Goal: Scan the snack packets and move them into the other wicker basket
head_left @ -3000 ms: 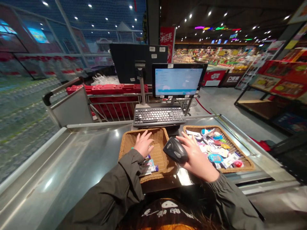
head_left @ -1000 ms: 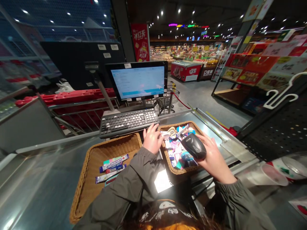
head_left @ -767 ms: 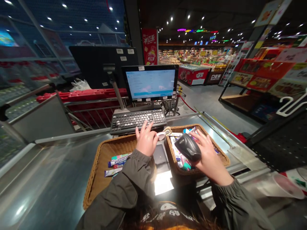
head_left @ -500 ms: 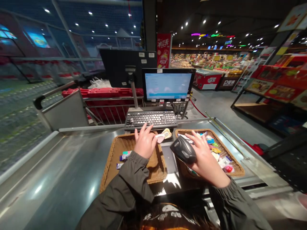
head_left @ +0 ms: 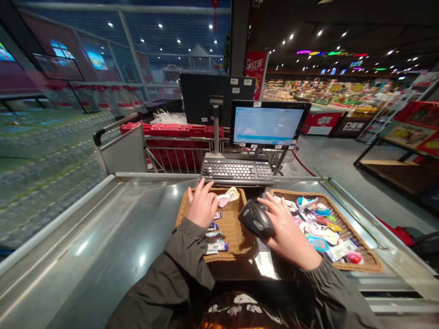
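My left hand (head_left: 201, 206) hovers over the left wicker basket (head_left: 240, 242) and pinches a small pink and cream packaged item (head_left: 227, 197) between thumb and fingers. Under my wrist lie a few flat wrapped packets (head_left: 215, 237) in that basket. My right hand (head_left: 286, 228) is wrapped round a black handheld barcode scanner (head_left: 255, 217), held between the two baskets with its head turned left. The right wicker basket (head_left: 368, 262) holds several small colourful packets (head_left: 320, 226).
A keyboard (head_left: 236, 171) and a lit till screen (head_left: 269, 125) stand behind the baskets on the steel checkout counter (head_left: 103, 237). A second dark monitor (head_left: 216, 98) and red shopping baskets (head_left: 171, 130) sit behind a metal rail. Shop shelves stand at the right.
My left hand took the pink and cream item out of the right basket and carried it across to the left basket. The scanner stayed in my right hand. My head turned left.
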The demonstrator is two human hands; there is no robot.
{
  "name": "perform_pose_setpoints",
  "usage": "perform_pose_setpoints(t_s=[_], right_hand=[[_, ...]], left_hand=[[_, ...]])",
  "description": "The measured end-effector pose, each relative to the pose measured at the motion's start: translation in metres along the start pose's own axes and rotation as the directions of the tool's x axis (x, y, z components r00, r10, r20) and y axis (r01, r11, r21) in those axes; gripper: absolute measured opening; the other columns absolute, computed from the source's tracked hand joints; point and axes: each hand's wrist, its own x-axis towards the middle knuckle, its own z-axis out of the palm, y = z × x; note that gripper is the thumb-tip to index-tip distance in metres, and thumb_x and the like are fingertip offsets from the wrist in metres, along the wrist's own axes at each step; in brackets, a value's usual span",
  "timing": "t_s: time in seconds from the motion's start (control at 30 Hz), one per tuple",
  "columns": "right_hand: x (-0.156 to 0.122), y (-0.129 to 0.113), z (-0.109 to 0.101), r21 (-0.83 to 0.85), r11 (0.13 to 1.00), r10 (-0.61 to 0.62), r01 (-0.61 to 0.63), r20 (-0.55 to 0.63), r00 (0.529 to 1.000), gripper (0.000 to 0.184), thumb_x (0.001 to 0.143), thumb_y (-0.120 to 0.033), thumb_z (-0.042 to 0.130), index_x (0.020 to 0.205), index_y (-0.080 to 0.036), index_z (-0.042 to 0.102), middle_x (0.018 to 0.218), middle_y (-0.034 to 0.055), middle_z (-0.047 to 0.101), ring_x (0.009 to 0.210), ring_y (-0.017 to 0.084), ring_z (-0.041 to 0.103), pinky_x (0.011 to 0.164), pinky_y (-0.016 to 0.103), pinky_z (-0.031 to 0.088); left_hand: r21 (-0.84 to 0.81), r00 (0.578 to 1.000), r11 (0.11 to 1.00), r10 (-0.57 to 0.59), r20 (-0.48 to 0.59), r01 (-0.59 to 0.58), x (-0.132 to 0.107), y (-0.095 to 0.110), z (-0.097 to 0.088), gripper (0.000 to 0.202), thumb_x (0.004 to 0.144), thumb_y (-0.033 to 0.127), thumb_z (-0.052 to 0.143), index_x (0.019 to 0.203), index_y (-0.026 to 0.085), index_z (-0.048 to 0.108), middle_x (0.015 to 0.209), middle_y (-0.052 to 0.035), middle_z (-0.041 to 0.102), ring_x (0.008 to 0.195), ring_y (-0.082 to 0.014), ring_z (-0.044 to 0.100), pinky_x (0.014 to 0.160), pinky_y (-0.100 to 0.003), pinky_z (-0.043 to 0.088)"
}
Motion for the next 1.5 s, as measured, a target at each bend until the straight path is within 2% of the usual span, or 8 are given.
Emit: perform_pose_setpoints(t_s=[0.63,0.87,0.97,1.07,1.2,1.33,1.4,1.5], right_hand=[[0.008,-0.021,0.011,0.016,1.0,-0.011,0.011,-0.004,1.0,0.046,0.076,-0.019,0.057,0.122,-0.016,0.058,0.142,0.0172,0.049,0.145,0.037,0.025,0.116,0.066,0.016],[0.01,-0.019,0.014,0.029,1.0,-0.004,0.004,-0.004,1.0,0.049,0.074,-0.018,0.059,0.123,-0.014,0.058,0.141,0.0189,0.049,0.145,0.037,0.025,0.116,0.066,0.013],[0.012,-0.014,0.018,0.025,1.0,-0.008,0.008,-0.012,1.0,0.051,0.074,-0.018,0.058,0.124,-0.014,0.057,0.142,0.0179,0.049,0.145,0.037,0.026,0.116,0.067,0.014],[0.016,-0.008,0.023,0.025,1.0,-0.002,0.002,-0.013,1.0,0.048,0.075,-0.02,0.059,0.122,-0.014,0.058,0.141,0.0182,0.049,0.144,0.038,0.027,0.114,0.068,0.016],[0.019,-0.001,0.029,0.039,0.999,0.009,-0.009,-0.006,1.0,0.044,0.075,-0.023,0.06,0.119,-0.015,0.06,0.14,0.0178,0.05,0.143,0.039,0.029,0.113,0.069,0.016],[0.018,0.003,0.032,0.046,0.999,0.027,-0.027,0.01,1.0,0.045,0.075,-0.022,0.06,0.119,-0.013,0.06,0.14,0.0184,0.05,0.143,0.038,0.029,0.114,0.068,0.017],[0.015,0.005,0.033,0.053,0.998,0.029,-0.03,0.012,0.999,0.047,0.075,-0.022,0.06,0.121,-0.013,0.059,0.139,0.0185,0.051,0.143,0.038,0.029,0.114,0.068,0.017],[0.01,0.009,0.031,0.064,0.997,0.042,-0.042,0.008,0.999,0.046,0.075,-0.023,0.061,0.12,-0.015,0.06,0.139,0.018,0.052,0.142,0.039,0.03,0.113,0.069,0.019]], left_hand=[[0.021,1.0,1.0,-0.02,0.008,0.02,-0.01,-0.027,-0.006,0.023,0.091,0.026,0.048,0.083,0.022,0.069,0.146,-0.005,0.051,0.145,-0.0312,0.028,0.113,-0.07,0.015],[0.05,0.999,0.999,-0.006,0.048,0.004,-0.008,-0.035,0.006,0.026,0.092,0.027,0.046,0.081,0.022,0.069,0.145,-0.0045,0.051,0.145,-0.0322,0.028,0.113,-0.07,0.018],[0.067,0.995,0.998,0.013,0.098,-0.019,-0.004,-0.041,0.019,0.026,0.091,0.028,0.047,0.081,0.021,0.07,0.146,-0.0053,0.051,0.145,-0.0331,0.028,0.114,-0.068,0.019],[0.101,0.977,0.994,0.008,0.212,-0.03,0.003,-0.047,0.038,0.027,0.09,0.028,0.047,0.084,0.02,0.072,0.147,-0.0062,0.05,0.145,-0.0329,0.026,0.115,-0.065,0.018],[0.174,0.903,0.984,-0.044,0.427,-0.034,0.012,-0.054,0.073,0.026,0.088,0.026,0.049,0.094,0.022,0.074,0.149,-0.0057,0.047,0.146,-0.0305,0.023,0.117,-0.061,0.017],[0.197,0.837,0.978,-0.055,0.545,-0.064,0.016,-0.062,0.116,0.019,0.086,0.025,0.06,0.1,0.021,0.072,0.139,-0.0098,0.056,0.143,-0.0324,0.03,0.115,-0.061,0.019],[0.218,0.808,0.973,-0.066,0.585,-0.078,0.015,-0.064,0.134,0.025,0.089,0.029,0.061,0.112,0.019,0.066,0.133,-0.0112,0.058,0.132,-0.0307,0.044,0.109,-0.058,0.034],[0.232,0.776,0.968,-0.07,0.627,-0.101,0.012,-0.063,0.152,0.036,0.093,0.035,0.059,0.123,0.016,0.056,0.125,-0.01,0.058,0.108,-0.0231,0.06,0.091,-0.046,0.053]])
